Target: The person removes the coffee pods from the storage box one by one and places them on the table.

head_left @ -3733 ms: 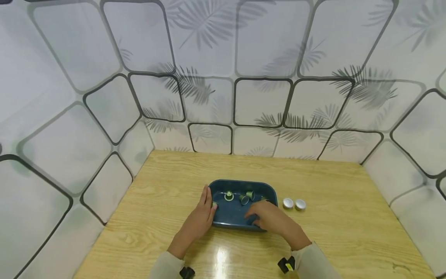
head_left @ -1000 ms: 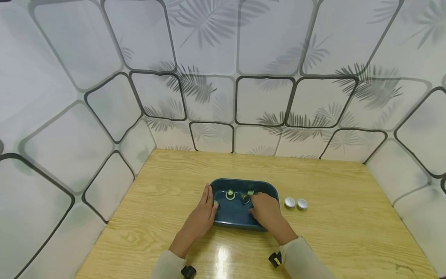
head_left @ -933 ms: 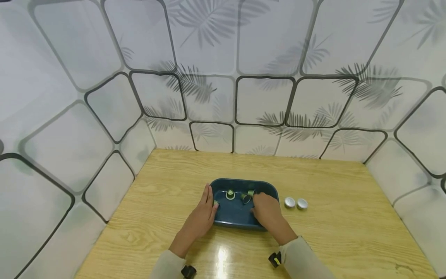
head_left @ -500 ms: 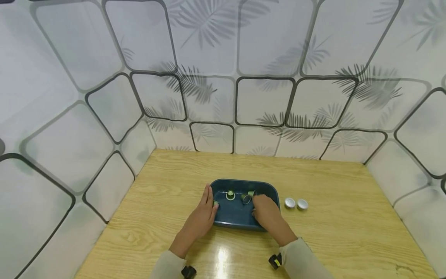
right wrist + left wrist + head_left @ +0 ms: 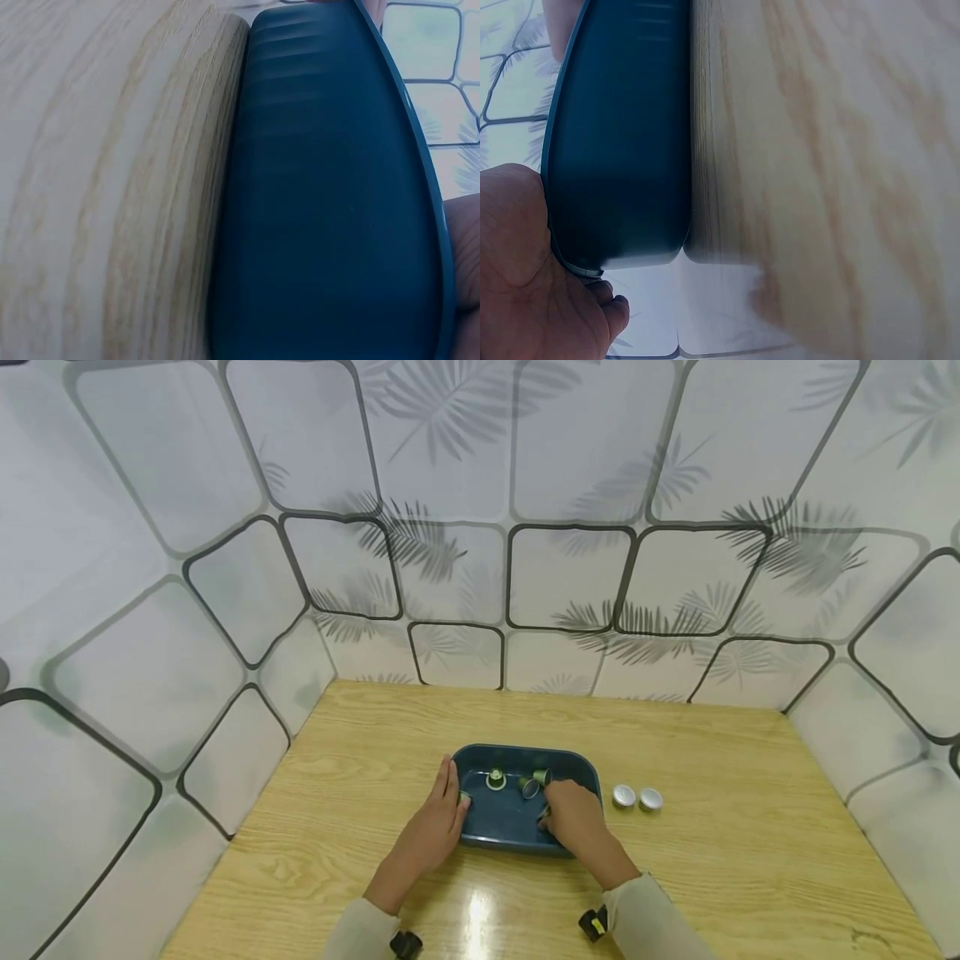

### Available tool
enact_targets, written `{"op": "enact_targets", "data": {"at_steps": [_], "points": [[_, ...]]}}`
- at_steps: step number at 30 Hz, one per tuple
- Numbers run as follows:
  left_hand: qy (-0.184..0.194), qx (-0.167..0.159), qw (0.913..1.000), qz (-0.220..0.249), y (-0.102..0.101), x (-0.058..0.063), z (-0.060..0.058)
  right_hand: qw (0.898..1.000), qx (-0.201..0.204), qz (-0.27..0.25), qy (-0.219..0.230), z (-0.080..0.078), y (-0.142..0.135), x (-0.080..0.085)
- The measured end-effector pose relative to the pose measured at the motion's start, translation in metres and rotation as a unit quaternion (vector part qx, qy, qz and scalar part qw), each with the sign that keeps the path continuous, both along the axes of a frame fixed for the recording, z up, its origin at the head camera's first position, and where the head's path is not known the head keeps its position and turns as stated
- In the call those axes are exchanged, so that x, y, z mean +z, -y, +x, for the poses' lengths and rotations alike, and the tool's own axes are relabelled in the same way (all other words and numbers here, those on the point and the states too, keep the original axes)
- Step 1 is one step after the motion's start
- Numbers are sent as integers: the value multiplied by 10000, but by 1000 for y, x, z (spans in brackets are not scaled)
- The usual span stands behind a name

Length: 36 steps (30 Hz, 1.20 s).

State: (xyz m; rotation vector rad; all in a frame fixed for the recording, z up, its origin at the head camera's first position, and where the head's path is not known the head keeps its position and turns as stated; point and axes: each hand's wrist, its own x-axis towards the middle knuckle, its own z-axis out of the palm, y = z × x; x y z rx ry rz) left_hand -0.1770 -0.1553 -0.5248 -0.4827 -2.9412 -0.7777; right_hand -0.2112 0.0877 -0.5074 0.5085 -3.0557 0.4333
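A dark blue tray (image 5: pixel 498 822) stands on the wooden table, its near wall filling much of both wrist views. My left hand (image 5: pixel 427 828) holds its left side, thumb over the rim and fingers along the outside. Inside, my right hand (image 5: pixel 577 817) pinches a coffee capsule (image 5: pixel 544 812), mostly hidden by the fingers. Two green capsules lie tipped near those fingers, a nearer capsule (image 5: pixel 529 788) and a farther capsule (image 5: pixel 542 775). Another green capsule (image 5: pixel 496 779) sits with its wide rim down. By the left thumb a capsule (image 5: pixel 465 797) shows only partly.
Right of the tray, two capsules (image 5: pixel 637 797) with silvery lids up stand side by side on the table (image 5: pixel 720 860). Patterned white walls (image 5: pixel 562 581) close off the back and both sides.
My right hand has gone from loosely spread fingers to a pinch inside the tray. During the last second a capsule's edge has come into view at its fingertips. My left hand stays put.
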Motion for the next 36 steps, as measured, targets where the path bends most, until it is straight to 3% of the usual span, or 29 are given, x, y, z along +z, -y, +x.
{"op": "enact_targets", "data": {"at_steps": [11, 22, 36], "points": [[14, 24, 10000, 32, -1, -1, 0, 9985, 214, -480, 151, 0, -5, -3], [-15, 15, 10000, 39, -1, -1, 0, 9955, 139, -933, 104, -1, -8, -6], [20, 54, 10000, 61, -1, -2, -1, 9817, 261, -1886, -98, 6, -11, -4]]}}
